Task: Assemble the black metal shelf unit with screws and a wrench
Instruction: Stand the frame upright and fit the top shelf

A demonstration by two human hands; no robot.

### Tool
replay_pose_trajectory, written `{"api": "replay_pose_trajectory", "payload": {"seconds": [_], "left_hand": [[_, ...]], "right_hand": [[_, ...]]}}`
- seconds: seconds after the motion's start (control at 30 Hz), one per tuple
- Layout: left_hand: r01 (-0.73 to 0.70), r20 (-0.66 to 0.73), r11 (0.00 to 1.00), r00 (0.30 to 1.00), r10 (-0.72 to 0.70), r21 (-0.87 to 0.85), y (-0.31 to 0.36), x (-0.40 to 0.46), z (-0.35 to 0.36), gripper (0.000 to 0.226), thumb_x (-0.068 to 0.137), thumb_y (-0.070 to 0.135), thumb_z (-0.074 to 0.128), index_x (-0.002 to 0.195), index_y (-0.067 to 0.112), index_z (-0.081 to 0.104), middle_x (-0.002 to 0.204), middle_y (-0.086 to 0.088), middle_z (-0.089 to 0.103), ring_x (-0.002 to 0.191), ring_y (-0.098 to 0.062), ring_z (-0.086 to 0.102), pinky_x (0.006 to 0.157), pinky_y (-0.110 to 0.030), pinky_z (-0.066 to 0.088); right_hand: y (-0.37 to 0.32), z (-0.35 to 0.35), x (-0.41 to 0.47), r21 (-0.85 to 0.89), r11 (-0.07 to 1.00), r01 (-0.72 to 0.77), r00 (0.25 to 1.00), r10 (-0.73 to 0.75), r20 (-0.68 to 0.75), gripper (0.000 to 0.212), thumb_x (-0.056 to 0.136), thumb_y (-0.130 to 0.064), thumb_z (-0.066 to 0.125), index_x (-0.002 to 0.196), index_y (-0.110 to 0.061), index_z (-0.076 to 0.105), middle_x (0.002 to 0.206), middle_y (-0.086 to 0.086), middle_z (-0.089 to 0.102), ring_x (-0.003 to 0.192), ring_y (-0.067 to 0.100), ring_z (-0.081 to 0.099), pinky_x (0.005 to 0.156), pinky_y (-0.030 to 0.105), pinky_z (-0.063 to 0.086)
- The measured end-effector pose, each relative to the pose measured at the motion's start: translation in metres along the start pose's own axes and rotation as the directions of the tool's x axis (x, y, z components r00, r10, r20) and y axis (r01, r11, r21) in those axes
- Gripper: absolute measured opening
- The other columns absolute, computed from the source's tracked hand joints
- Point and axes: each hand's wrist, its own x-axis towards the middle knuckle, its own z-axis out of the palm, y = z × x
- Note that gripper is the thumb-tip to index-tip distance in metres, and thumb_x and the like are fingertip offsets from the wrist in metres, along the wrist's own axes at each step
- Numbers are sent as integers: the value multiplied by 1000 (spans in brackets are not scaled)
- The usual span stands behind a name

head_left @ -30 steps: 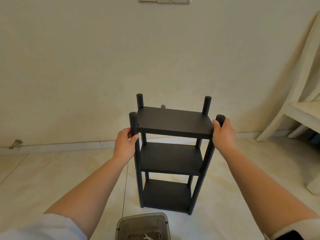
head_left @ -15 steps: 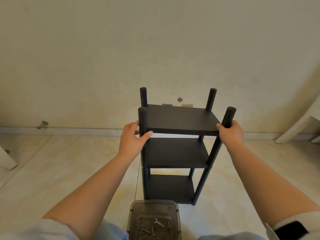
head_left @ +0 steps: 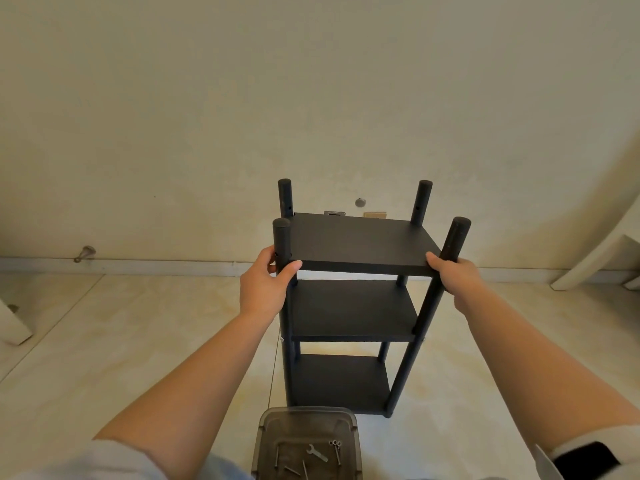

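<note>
Two hands hold a black shelf unit (head_left: 353,306) that stands upright on a pale tiled floor (head_left: 138,341), near the wall (head_left: 311,98). Left hand (head_left: 265,285): fingers and thumb curl round the near-left post just under its cap, the thumb lying against the front edge of the top shelf. Right hand (head_left: 450,275): fingers wrap the near-right post at the level of the top shelf, the thumb resting on that shelf's corner. The unit shows three flat shelves joined by four round posts, whose capped tops rise above the upper shelf. Directly before its base, nearest the camera, stands a translucent grey plastic box (head_left: 308,441); inside lie a small wrench (head_left: 317,452) and several loose screws (head_left: 336,446). At far left, a doorstop (head_left: 85,252) projects from the wall above the skirting. At right, part of a pale chair (head_left: 602,251) stands well apart from the unit.
</note>
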Motion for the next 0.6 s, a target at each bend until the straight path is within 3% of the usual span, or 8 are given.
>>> {"api": "replay_pose_trajectory", "payload": {"seconds": [0.27,0.4,0.5,0.6], "left_hand": [[59,13,995,998,-58,-81,-2,-1,5,46,89,38,61,130,21,52,126,2,59,121,-20,51,96,-33,44],[148,94,961,987,-129,-234,10,-2,6,39,94,49,46,124,25,52,113,10,57,123,-21,48,94,-32,38],[350,172,847,937,-305,-401,28,5,6,65,90,65,35,137,22,45,136,0,49,132,-24,39,111,-39,30],[489,247,721,872,-423,-492,38,12,0,79,79,78,38,136,24,45,140,0,47,130,-23,40,107,-43,33]], "right_hand": [[11,-3,1,67,995,78,996,-80,33,49,95,-38,52,134,-8,47,135,10,50,129,33,41,108,46,30],[16,-5,1,123,987,99,993,-105,44,50,93,-41,54,133,-10,49,134,9,52,129,32,43,110,47,29],[10,-10,3,164,985,62,993,-78,93,59,88,-57,50,126,-11,52,128,6,55,124,28,47,110,46,33],[2,-19,10,243,970,-3,987,-36,154,84,81,-76,33,132,-11,49,127,6,56,121,28,50,107,48,36]]}}
